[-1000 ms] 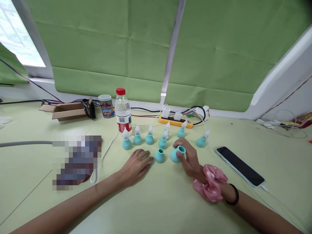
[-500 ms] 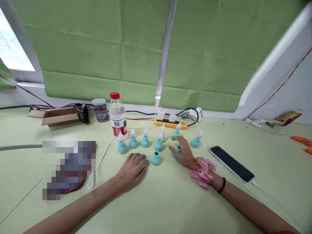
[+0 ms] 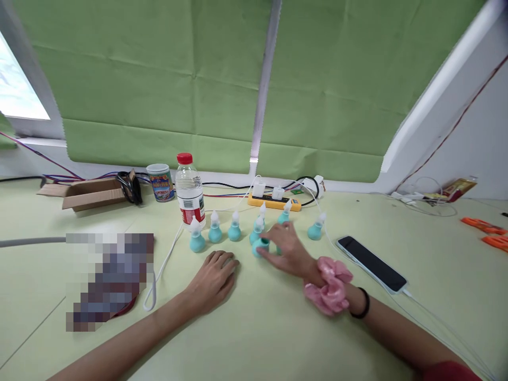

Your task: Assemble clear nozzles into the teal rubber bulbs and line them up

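Observation:
My right hand [image 3: 289, 248], wearing a pink scrunchie and a black band at the wrist, pinches a teal squeeze bulb [image 3: 259, 248] with an uncovered round opening at the top. Another teal bulb is mostly hidden behind that hand. Palm down on the table, my left hand [image 3: 214, 276] lies with its fingers stretched out, holding nothing. Several teal bulbs with clear pointed tips, like nasal aspirators, stand beyond my hands, among them a left one [image 3: 197, 242], a middle one [image 3: 234, 232] and a right one [image 3: 315, 230].
A red-capped water bottle [image 3: 190, 198] stands behind the bulbs, near a can [image 3: 161, 184] and an open cardboard box [image 3: 93, 196]. Behind lies a yellow power strip [image 3: 273, 201] with cables. A charging phone [image 3: 372, 264] is at right, with orange-handled items [image 3: 482, 226] farther off.
My right hand has moved left and taken hold of the tipless bulb, which now sits slightly farther from me and to the right. My left hand stays in place. The view shifted slightly.

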Action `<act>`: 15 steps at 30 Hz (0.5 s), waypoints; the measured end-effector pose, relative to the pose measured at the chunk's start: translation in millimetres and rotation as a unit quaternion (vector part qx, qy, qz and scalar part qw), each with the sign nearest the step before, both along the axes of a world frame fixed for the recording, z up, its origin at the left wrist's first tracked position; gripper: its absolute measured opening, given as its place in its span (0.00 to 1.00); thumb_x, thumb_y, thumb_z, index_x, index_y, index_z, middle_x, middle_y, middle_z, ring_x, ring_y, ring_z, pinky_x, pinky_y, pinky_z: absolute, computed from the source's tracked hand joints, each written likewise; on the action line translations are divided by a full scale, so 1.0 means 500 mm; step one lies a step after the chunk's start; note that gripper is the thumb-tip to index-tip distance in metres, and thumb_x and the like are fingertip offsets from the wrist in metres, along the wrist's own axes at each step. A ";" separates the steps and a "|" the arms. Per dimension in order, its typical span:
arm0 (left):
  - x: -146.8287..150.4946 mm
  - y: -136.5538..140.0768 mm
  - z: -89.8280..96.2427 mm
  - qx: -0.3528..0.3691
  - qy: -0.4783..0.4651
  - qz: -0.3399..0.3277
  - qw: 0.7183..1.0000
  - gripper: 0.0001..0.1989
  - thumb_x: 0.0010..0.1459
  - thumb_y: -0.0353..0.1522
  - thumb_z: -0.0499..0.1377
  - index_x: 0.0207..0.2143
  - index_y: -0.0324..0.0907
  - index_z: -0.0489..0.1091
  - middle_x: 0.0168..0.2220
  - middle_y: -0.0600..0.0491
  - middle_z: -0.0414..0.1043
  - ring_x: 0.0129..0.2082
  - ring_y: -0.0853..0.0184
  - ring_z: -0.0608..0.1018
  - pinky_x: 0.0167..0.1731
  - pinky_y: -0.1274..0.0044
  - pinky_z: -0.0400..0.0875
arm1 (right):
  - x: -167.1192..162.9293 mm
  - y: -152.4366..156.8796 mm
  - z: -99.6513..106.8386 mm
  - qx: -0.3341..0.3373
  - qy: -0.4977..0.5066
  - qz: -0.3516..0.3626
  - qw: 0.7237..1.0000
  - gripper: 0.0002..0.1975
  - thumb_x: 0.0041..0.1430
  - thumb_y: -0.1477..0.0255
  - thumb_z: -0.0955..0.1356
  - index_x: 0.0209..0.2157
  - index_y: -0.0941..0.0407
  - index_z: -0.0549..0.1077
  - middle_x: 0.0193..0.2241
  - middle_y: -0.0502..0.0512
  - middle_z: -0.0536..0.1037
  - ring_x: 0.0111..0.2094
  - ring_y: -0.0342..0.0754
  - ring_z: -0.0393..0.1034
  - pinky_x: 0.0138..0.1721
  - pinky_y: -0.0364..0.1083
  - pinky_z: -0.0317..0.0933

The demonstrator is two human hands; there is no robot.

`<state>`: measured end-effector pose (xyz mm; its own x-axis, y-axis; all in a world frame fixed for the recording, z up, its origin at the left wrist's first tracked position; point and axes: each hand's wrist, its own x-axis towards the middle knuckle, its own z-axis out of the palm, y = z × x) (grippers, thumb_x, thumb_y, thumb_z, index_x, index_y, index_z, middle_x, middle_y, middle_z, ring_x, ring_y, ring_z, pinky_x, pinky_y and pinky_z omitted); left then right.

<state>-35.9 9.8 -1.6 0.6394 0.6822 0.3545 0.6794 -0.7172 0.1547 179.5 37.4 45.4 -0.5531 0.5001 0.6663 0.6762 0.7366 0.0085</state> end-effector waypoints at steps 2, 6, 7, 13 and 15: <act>0.000 -0.001 0.001 -0.006 -0.002 0.001 1.000 0.13 0.54 0.26 0.45 0.42 0.41 0.60 0.42 0.47 0.62 0.44 0.61 0.63 0.42 0.67 0.61 | 0.050 0.010 0.049 0.003 0.068 -0.022 0.997 0.09 0.49 0.69 0.64 0.33 0.57 0.66 0.27 0.54 0.72 0.30 0.47 0.64 0.36 0.49 0.54; 0.002 0.001 0.000 -0.001 -0.010 0.002 1.000 0.13 0.54 0.25 0.45 0.42 0.41 0.60 0.42 0.47 0.62 0.44 0.61 0.63 0.42 0.66 0.61 | 0.144 0.036 0.111 -0.181 0.047 -0.063 0.980 0.08 0.43 0.70 0.67 0.27 0.56 0.66 0.22 0.50 0.70 0.21 0.42 0.62 0.25 0.43 0.58; 0.003 0.002 -0.001 0.002 -0.012 0.001 1.000 0.13 0.54 0.25 0.45 0.42 0.41 0.60 0.42 0.47 0.62 0.44 0.61 0.63 0.42 0.66 0.61 | 0.159 0.044 0.113 -0.231 0.022 -0.065 0.970 0.07 0.42 0.70 0.67 0.26 0.57 0.66 0.21 0.49 0.69 0.21 0.42 0.62 0.24 0.42 0.58; 0.003 0.003 -0.001 -0.005 -0.009 -0.006 1.000 0.13 0.55 0.25 0.44 0.41 0.42 0.62 0.42 0.48 0.63 0.43 0.62 0.64 0.41 0.69 0.63 | 0.189 0.087 0.081 -0.347 -0.043 -0.062 0.935 0.01 0.43 0.74 0.64 0.21 0.57 0.65 0.17 0.48 0.69 0.19 0.42 0.64 0.20 0.40 0.57; 0.002 0.002 0.000 -0.013 -0.006 -0.008 1.000 0.13 0.55 0.25 0.45 0.40 0.42 0.61 0.42 0.48 0.63 0.44 0.62 0.64 0.41 0.69 0.63 | 0.189 0.092 0.072 -0.336 -0.033 -0.061 0.939 0.03 0.44 0.74 0.63 0.24 0.58 0.67 0.19 0.49 0.70 0.21 0.43 0.65 0.22 0.41 0.59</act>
